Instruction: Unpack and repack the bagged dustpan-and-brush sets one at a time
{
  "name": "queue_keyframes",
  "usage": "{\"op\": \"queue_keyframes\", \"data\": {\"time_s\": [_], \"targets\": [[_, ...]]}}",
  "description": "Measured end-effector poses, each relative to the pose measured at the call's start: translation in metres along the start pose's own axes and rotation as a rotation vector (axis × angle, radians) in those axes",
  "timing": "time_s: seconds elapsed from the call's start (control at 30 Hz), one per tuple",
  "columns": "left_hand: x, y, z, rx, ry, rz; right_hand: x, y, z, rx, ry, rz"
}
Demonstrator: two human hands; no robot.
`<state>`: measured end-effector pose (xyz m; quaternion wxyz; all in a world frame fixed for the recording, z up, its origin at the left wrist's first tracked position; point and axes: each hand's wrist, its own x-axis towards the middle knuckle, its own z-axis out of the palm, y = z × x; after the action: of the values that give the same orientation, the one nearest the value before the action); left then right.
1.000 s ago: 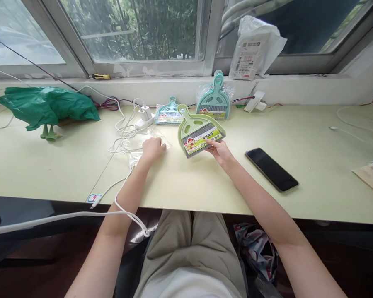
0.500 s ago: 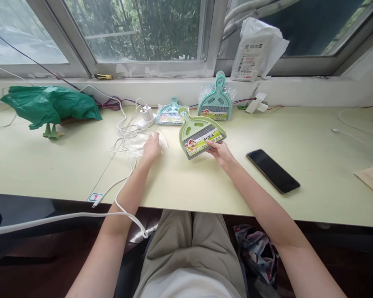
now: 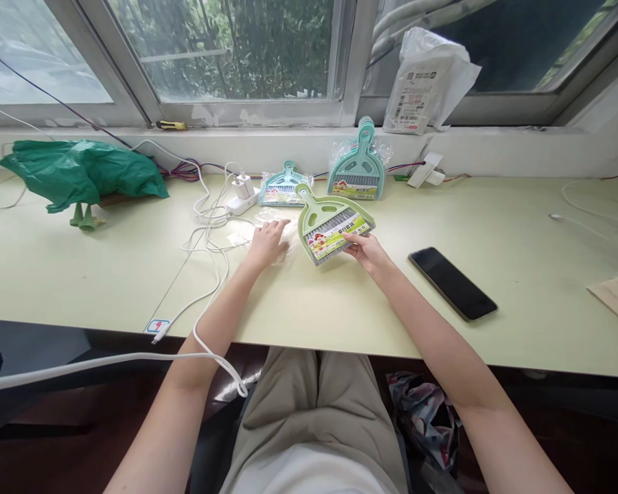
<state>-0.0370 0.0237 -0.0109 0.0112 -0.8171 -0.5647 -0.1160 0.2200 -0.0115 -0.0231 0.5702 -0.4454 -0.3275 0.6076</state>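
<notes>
My right hand [image 3: 369, 252] grips a light green dustpan [image 3: 315, 214] by its lower right edge, thumb over the printed label. A small grey-bristled brush [image 3: 331, 233] is nested in the pan, wrapped by a card label. The pan is tilted, its handle pointing up and left. My left hand [image 3: 268, 241] lies palm down with fingers stretched out over a crumpled clear plastic bag [image 3: 287, 252], just left of the pan. Behind stand a blue dustpan set [image 3: 284, 191] in clear wrap and a stack of teal dustpan sets [image 3: 358, 168] leaning on the wall.
White cables [image 3: 206, 233] and a power strip with chargers [image 3: 242, 195] lie left of my left hand. A black phone [image 3: 452, 283] rests on the table [image 3: 340, 309] at right. A green plastic bag [image 3: 85, 171] is far left; a knife [image 3: 172, 125] lies on the sill.
My left hand has moved right, closer to the dustpan, and its fingers have straightened over the clear bag. The right hand and the green dustpan have barely moved.
</notes>
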Motion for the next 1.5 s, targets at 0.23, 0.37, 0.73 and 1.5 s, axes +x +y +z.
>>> {"op": "queue_keyframes", "data": {"time_s": [0.23, 0.37, 0.73, 1.5], "targets": [[0.005, -0.012, 0.004, -0.078, 0.048, -0.16, 0.001, -0.006, -0.005, -0.102, -0.113, 0.207], [0.006, -0.012, -0.001, -0.106, 0.16, -0.226, -0.002, -0.006, -0.003, -0.156, -0.172, 0.257], [0.004, -0.003, -0.01, -0.072, 0.287, -0.226, 0.001, -0.005, -0.004, -0.141, -0.084, 0.186], [-0.011, 0.03, -0.017, -0.247, 0.784, -0.696, -0.011, 0.005, 0.014, -0.027, -0.049, -0.031]]}}
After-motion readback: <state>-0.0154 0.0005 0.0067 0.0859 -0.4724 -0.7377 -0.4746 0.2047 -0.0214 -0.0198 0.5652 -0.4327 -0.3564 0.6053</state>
